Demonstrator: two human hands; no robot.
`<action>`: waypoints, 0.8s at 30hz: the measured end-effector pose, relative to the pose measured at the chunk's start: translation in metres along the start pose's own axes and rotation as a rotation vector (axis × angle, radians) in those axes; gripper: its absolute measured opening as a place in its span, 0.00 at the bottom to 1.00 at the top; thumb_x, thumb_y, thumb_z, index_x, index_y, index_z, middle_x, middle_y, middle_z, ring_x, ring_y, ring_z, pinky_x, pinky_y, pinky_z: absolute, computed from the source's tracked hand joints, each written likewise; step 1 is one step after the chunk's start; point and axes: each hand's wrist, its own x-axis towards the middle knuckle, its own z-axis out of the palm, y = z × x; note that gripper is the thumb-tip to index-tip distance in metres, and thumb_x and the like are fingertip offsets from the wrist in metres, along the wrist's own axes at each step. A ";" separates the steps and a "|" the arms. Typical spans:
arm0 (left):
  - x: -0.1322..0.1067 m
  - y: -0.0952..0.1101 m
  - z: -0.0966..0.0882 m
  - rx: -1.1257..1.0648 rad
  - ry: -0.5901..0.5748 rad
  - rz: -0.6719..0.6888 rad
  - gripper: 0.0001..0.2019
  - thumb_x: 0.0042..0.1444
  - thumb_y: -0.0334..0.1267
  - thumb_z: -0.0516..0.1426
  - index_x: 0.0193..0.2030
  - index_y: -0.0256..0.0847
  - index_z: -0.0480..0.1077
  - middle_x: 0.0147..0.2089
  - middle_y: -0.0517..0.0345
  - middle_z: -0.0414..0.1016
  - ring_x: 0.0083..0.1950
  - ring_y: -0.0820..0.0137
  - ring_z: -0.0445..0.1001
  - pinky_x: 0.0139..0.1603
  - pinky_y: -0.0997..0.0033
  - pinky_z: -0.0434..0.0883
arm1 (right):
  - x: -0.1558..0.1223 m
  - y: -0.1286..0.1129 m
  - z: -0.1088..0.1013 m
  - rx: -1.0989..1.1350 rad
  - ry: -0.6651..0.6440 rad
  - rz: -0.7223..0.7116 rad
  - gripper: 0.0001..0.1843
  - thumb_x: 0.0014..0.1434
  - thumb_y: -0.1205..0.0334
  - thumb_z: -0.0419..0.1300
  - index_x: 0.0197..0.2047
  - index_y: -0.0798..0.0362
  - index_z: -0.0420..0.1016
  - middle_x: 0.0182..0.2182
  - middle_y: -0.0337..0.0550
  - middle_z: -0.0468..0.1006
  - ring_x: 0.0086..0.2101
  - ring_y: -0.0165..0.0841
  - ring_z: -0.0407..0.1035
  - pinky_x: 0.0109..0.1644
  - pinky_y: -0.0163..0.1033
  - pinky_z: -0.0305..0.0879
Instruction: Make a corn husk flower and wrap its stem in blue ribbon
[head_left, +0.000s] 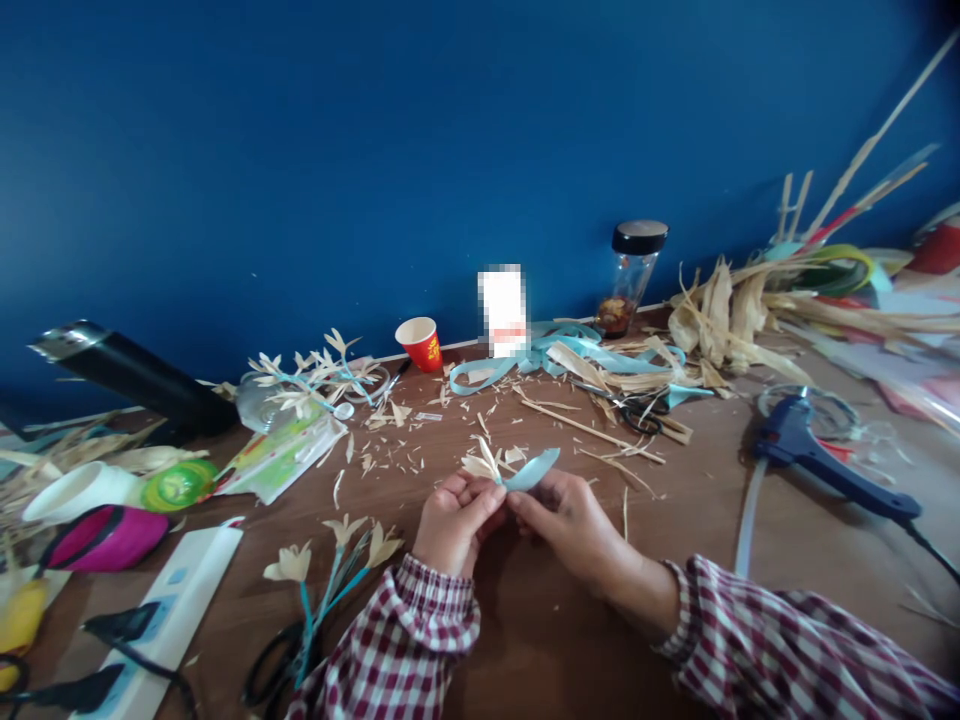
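Note:
My left hand (463,515) is closed around the base of a pale corn-husk flower (484,462), whose narrow petals point up and to the left. In the fingers of my right hand (566,510) is a light blue paper strip (535,468); one end meets the flower's base, and the other curls up to the right. My fingertips nearly touch each other over the brown table. Left of my left sleeve lie several finished husk flowers (289,565) with blue-wrapped stems, across black-handled scissors (271,668).
Husk scraps litter the table (420,420). Behind stand a red paper cup (421,345), blue strips (600,352) and a glass bottle (628,285). A blue glue gun (817,465) lies right, near dried husks (739,310). A white power strip (176,600) sits left.

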 end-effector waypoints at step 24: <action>-0.011 0.006 0.010 -0.070 -0.100 0.049 0.30 0.39 0.34 0.68 0.51 0.40 0.66 0.22 0.67 0.65 0.22 0.80 0.63 0.23 0.81 0.63 | -0.004 -0.007 -0.001 0.556 -0.118 0.203 0.14 0.49 0.54 0.66 0.36 0.54 0.73 0.26 0.35 0.71 0.24 0.22 0.62 0.26 0.27 0.58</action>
